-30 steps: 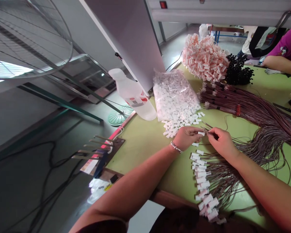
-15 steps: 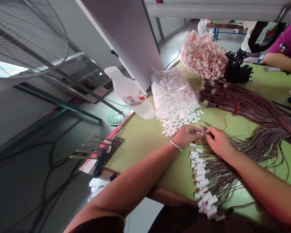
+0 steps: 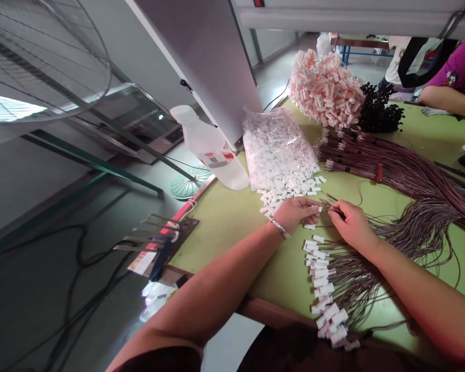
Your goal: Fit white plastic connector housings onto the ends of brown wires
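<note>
Between thumb and fingertips, my left hand [image 3: 297,213] pinches a small white connector housing [image 3: 319,209]. Just right of it, my right hand [image 3: 351,223] is closed on several thin brown wires [image 3: 328,204] whose tips point toward the connector. A small gap shows between the wire tips and the connector. Below my hands, a column of white connectors [image 3: 322,279] lies on the table, joined to brown wires [image 3: 358,281] that run off to the right. Loose white connectors [image 3: 282,191] are spread behind my left hand.
A clear bag of white connectors [image 3: 277,144] lies at the back, beside a white plastic bottle [image 3: 220,155]. Farther back are a pile of pinkish connectors [image 3: 325,90], black parts [image 3: 380,108] and bundled brown wires [image 3: 391,160]. A co-worker's arm [image 3: 449,98] rests at the far right.
My left hand has shifted slightly left, away from my right hand, so a gap now separates them. A white connector near my fingers now lies on the table with its wire.
</note>
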Action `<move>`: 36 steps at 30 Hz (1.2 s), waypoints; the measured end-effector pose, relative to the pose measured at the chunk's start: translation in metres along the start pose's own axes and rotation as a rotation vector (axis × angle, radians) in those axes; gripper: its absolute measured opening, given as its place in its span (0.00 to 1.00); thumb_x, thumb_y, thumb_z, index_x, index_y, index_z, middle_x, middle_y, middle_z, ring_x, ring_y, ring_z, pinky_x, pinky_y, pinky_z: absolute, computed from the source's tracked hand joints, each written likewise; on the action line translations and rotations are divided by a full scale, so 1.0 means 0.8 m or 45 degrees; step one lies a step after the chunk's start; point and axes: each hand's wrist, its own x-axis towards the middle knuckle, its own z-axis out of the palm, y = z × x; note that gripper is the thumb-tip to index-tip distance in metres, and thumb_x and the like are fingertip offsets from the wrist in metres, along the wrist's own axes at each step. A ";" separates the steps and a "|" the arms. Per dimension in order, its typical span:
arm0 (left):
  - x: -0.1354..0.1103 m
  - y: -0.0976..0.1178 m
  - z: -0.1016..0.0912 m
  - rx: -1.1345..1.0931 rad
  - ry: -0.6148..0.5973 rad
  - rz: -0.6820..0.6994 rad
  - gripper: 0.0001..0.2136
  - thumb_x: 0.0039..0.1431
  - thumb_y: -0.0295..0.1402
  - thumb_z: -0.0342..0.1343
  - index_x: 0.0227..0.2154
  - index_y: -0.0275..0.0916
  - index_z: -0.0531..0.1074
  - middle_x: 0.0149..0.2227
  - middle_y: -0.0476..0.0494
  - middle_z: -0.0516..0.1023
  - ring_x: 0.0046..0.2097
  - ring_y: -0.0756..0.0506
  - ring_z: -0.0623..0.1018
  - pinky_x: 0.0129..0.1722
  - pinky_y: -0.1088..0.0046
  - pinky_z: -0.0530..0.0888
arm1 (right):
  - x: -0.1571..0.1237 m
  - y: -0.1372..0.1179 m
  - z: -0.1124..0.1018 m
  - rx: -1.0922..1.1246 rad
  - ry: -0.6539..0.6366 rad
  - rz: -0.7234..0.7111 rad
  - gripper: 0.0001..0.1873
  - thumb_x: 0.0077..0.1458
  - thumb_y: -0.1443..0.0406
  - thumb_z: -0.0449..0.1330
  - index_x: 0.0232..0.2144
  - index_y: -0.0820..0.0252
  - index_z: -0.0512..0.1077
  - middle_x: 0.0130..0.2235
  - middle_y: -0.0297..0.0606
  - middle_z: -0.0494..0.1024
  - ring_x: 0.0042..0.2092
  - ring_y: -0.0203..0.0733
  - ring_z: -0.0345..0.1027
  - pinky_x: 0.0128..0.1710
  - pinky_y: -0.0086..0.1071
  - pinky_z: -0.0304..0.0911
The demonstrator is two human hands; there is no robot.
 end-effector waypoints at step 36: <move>-0.005 0.000 0.007 0.147 -0.043 0.001 0.08 0.45 0.27 0.64 0.27 0.30 0.72 0.17 0.49 0.75 0.17 0.54 0.73 0.17 0.82 0.71 | -0.003 0.003 0.006 -0.099 -0.075 -0.080 0.05 0.51 0.68 0.53 0.25 0.59 0.67 0.25 0.34 0.71 0.28 0.37 0.63 0.30 0.29 0.55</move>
